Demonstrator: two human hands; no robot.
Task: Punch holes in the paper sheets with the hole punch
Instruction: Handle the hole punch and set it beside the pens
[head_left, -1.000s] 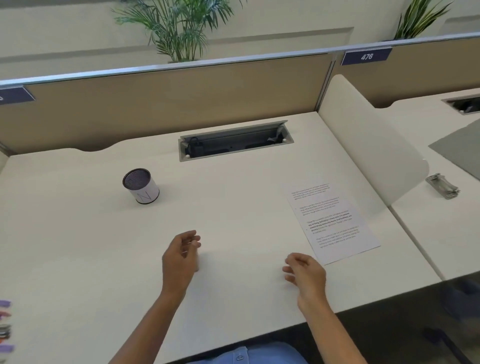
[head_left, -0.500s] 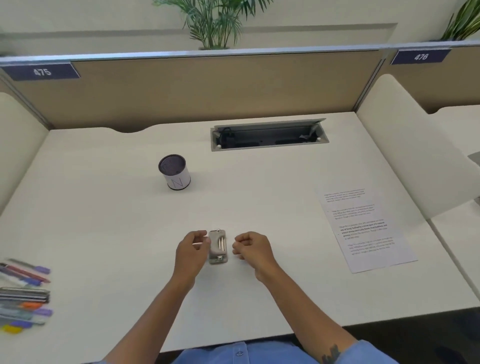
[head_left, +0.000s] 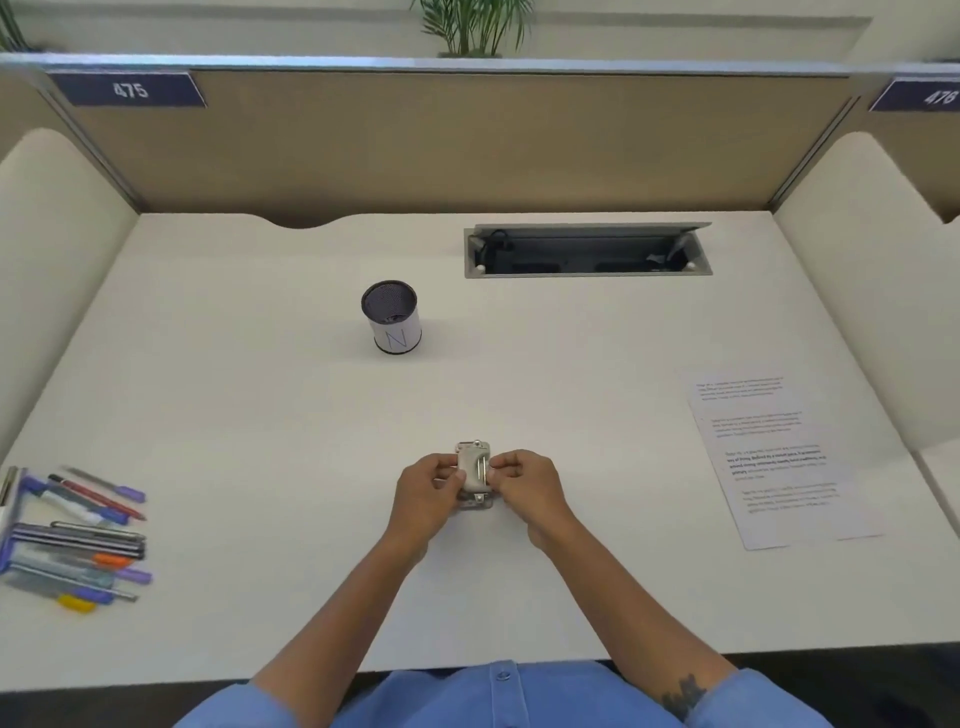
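Note:
A small metal hole punch (head_left: 474, 470) stands on the white desk (head_left: 260, 415) in front of me, near the middle. My left hand (head_left: 426, 493) grips its left side with fingers and thumb. On the other side, my right hand (head_left: 524, 488) pinches its right edge. A printed paper sheet (head_left: 779, 457) lies flat at the right of the desk, well apart from the punch and both hands.
A mesh pen cup (head_left: 392, 317) stands upright behind the punch, to the left. Several pens and markers (head_left: 78, 540) lie at the left edge. An open cable tray (head_left: 587, 252) is set into the back of the desk. Partition walls enclose back and sides.
The view has swung left and down. Both hands came together in the middle of the desk and now hold the hole punch from either side.

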